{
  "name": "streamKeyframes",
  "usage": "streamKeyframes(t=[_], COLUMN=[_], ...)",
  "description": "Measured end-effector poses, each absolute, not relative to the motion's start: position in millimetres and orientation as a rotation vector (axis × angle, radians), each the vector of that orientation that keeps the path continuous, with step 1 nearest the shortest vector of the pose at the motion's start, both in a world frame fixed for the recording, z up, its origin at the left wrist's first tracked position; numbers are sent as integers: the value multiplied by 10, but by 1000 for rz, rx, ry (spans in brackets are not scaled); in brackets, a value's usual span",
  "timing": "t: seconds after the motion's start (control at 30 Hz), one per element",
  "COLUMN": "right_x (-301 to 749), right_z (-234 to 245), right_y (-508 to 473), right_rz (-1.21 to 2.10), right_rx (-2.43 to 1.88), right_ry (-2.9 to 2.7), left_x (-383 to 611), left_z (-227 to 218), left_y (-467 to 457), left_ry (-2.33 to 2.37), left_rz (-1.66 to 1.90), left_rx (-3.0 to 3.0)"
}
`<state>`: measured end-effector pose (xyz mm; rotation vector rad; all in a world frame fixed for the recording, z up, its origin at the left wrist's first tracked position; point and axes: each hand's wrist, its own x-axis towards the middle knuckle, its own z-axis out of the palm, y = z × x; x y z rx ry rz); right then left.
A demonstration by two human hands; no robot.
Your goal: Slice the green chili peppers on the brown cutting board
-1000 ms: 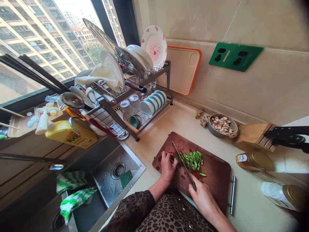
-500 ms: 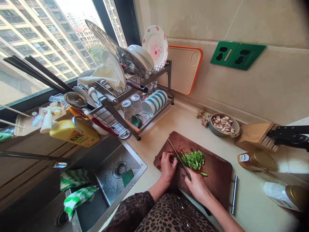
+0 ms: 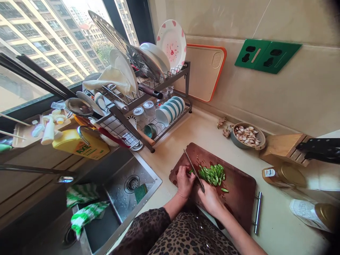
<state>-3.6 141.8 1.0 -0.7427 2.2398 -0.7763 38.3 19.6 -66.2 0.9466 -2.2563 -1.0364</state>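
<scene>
A brown cutting board (image 3: 239, 198) lies on the counter in front of me. My right hand (image 3: 209, 198) is closed around the handle of a knife (image 3: 194, 168), whose blade points away from me across the board. Just left of the blade, my left hand (image 3: 185, 181) has its fingers curled down on a green pepper (image 3: 190, 171), mostly hidden under the fingertips. To the right of the blade lies a pile of sliced green pepper (image 3: 212, 174). One loose slice (image 3: 224, 190) rests apart from the pile, nearer to me.
Left is a sink (image 3: 148, 191) with a green sponge (image 3: 140, 193). Behind it stands a loaded dish rack (image 3: 189, 81). A bowl of garlic (image 3: 247, 136), ginger (image 3: 226, 132), a knife block (image 3: 281, 147) and two jars (image 3: 284, 175) stand beyond and right of the board.
My right hand and the knife have shifted slightly left, closer to my left hand. My left hand stays on the pepper. The camera view has tilted a little.
</scene>
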Motion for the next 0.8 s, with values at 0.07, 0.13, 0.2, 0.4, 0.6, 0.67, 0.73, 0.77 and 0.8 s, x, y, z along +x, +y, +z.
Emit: streamKeyframes(t=[0.07,0.13,0.2,0.4,0.6,0.67,0.73,0.77,0.8], right_x=[-62,-64,-48,66,62,24,-12,-28,-43], right_z=[-16,-38,-54,-11,55,32,-3,-22,-40], right_y=[1389,1483,1640,1878,1734,1576,1422,1376,1362], right_rz=[-755,-761,-778,-776,-862,-859,-863,-870,-882], right_rx=[-751,-761,-766,-726,-760,-759,-760,-761,-764], right_ry=[2254,2233,2204,2281,2150,2169,2197,2203,2199], left_x=[398,412,421,428,431,447,469,478,485], left_z=[-646,-637,-636,-706,-769,-775,-777,-776,-772], left_y=[177,162,160,190,191,186,178,173,170], left_ry=[-2271,-2275,-2254,-2215,-2236,-2253,-2264,-2263,-2260], left_rz=[-1032,-1038,-1060,-1040,-1006,-1001,-1008,-1017,-1028], left_rx=[927,921,936,957,949,941,938,941,944])
